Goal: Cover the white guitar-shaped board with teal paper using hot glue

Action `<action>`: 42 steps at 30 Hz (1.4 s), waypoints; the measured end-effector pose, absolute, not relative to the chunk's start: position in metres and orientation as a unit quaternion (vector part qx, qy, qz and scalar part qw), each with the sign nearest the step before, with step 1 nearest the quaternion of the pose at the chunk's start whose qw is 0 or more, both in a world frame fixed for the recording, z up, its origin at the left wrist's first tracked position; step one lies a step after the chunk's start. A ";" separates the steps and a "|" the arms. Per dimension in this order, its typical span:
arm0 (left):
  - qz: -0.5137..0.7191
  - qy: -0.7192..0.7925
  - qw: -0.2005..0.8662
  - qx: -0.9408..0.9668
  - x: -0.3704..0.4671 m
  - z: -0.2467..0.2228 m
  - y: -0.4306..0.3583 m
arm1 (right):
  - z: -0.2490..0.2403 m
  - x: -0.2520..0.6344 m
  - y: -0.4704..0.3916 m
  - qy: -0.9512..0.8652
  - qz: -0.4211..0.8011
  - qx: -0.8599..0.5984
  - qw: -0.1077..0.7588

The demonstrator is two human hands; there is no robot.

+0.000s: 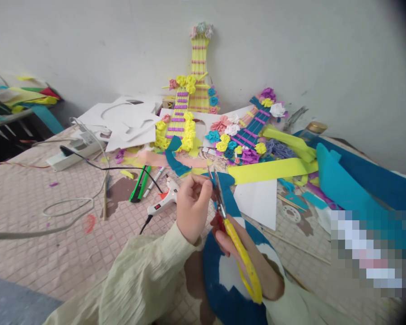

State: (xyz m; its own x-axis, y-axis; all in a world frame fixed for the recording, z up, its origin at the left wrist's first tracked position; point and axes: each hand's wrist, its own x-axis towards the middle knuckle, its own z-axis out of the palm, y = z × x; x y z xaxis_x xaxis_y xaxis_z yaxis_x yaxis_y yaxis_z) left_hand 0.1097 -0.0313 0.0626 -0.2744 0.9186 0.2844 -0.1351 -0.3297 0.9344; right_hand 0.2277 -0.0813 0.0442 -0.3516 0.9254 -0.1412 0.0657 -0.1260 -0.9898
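Note:
My right hand (245,257) is wrapped around a pair of scissors (239,248) with a long yellow handle and some red on the other grip. The blades point up and away from me, slightly apart at the tips. Just left of them, my left hand (193,208) is closed, thumb against fingers; whatever it pinches is too hidden to name. Beneath both hands lies a guitar-shaped piece (211,271) covered partly in dark blue paper, with white areas showing. A white glue gun (162,202) rests beside my left hand.
Decorated paper guitars (199,63) lean on the wall behind. A green cutter (140,184), a power strip (74,153) and looping cables lie left. Yellow crepe paper (270,170), blue sheets (345,176), a jar (314,131) and thin sticks are at right.

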 end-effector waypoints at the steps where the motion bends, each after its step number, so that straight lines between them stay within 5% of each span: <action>1: 0.674 0.426 0.393 0.459 0.110 0.063 -0.031 | 0.043 0.228 -0.082 -0.556 0.605 -0.444 0.357; 42: 0.679 0.414 0.406 0.451 0.110 0.067 -0.031 | 0.047 0.228 -0.081 -0.574 0.589 -0.458 0.338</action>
State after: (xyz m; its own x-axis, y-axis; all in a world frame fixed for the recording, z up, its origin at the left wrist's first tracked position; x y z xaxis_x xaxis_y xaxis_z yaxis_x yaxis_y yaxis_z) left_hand 0.1102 -0.0313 0.0667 -0.2639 0.9240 0.2767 -0.1770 -0.3284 0.9278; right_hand 0.2281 -0.0811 0.0470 -0.3522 0.9236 -0.1516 0.1282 -0.1128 -0.9853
